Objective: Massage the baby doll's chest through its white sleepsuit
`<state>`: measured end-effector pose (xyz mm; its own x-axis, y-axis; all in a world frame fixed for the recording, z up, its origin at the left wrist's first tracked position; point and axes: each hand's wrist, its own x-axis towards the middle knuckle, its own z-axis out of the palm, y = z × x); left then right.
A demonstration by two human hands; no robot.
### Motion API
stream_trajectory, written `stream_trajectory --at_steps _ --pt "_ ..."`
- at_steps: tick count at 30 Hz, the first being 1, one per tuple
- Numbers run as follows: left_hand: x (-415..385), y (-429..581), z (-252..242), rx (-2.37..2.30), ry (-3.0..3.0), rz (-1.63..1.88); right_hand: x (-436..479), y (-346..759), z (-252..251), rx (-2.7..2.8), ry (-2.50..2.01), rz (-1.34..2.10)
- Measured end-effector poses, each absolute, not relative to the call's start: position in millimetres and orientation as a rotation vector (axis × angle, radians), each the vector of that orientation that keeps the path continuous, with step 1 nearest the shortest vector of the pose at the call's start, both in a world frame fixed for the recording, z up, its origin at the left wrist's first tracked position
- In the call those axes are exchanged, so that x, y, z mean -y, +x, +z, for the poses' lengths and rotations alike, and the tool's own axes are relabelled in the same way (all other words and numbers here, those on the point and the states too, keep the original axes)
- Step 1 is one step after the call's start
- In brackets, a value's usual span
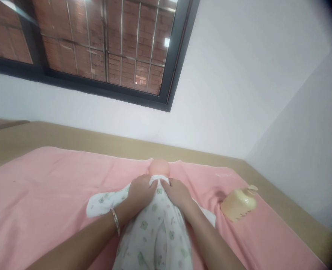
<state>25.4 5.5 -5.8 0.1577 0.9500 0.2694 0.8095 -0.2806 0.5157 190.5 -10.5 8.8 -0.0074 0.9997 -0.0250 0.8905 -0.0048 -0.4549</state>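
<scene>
A baby doll lies on its back on a pink towel, head toward the wall. It wears a white garment printed with small green figures. My left hand rests on the doll's left shoulder, fingers curled onto the garment's neckline. My right hand lies on the other shoulder, fingers pinching the collar near the neck. A silver bangle circles my left wrist.
A cream pump bottle lies on its side on the towel to the right of the doll. The towel covers a tan table set against a white wall. A dark-framed barred window is above.
</scene>
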Motion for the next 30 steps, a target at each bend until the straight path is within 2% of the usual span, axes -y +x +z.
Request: stream_trajectory --at_steps 16,21,27,30 --pt "-5 25 -6 -1.709 2.22 0.809 10 191 10 1.987 -1.982 0.48" --pt "-3 26 -6 -1.791 2.388 0.732 16 184 15 2.035 -2.025 0.363" --pt "-2 26 -9 -1.666 2.744 0.655 37 165 26 2.125 -1.978 0.01" --pt "-1 26 -11 -1.607 2.809 0.672 31 172 30 2.081 -2.033 0.203"
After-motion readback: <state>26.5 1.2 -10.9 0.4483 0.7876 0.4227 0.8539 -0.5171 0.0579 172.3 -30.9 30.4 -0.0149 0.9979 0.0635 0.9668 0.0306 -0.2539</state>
